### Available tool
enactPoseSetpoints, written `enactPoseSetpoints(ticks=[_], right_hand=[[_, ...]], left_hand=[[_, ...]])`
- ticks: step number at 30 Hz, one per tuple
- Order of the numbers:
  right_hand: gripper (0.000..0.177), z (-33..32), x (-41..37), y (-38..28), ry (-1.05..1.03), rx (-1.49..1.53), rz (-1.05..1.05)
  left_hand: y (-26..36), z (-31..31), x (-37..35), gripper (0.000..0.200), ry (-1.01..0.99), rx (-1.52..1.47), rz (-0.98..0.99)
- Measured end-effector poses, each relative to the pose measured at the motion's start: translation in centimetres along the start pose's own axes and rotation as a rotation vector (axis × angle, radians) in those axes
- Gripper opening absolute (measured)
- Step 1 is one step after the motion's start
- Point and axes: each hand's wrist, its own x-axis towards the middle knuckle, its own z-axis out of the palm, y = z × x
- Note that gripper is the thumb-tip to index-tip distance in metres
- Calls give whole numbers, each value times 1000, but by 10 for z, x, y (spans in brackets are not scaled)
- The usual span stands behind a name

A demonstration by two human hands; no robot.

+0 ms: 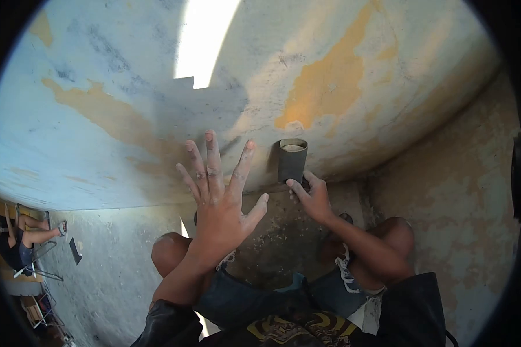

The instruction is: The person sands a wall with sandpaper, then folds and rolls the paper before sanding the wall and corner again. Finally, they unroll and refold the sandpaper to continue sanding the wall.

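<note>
My left hand (219, 205) is raised in front of the wall with its fingers spread and pale dust on them. Nothing is in it. My right hand (314, 199) pinches the lower end of a dark grey piece of sandpaper (292, 165), curled into a tube whose top end faces me. The wall (214, 115) behind both hands is pale blue, with worn yellow-orange patches. One such patch (324, 81) lies just above the sandpaper.
I squat on a grey, speckled floor (127, 248), my bent knees on either side. A flat dark piece (76, 251) lies on the floor to the left. Farther left, another person (26, 237) sits on a chair. A second, stained wall (446, 202) closes the right side.
</note>
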Motion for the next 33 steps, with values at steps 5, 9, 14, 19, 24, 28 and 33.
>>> enactPoseSetpoints(ticks=[5, 9, 14, 19, 24, 28, 33], right_hand=[[26, -7, 5, -27, -16, -27, -142], [26, -3, 9, 0, 72, 61, 13], [25, -5, 9, -13, 21, 51, -149], [25, 1, 12, -4, -8, 47, -43], [27, -10, 11, 12, 107, 46, -64], [27, -16, 5, -9, -40, 110, -182], [27, -9, 2, 12, -21, 17, -161]], left_hand=[[-13, -21, -1, 85, 97, -34, -26], [-14, -19, -6, 86, 127, -72, 9], [-11, -25, -10, 91, 75, -4, -26], [-26, -28, -4, 94, 155, -25, -41], [-39, -32, -4, 96, 270, -34, -50], [-54, -22, 2, 87, 415, -48, 30], [-98, -4, 8, 76, 559, 456, 151]])
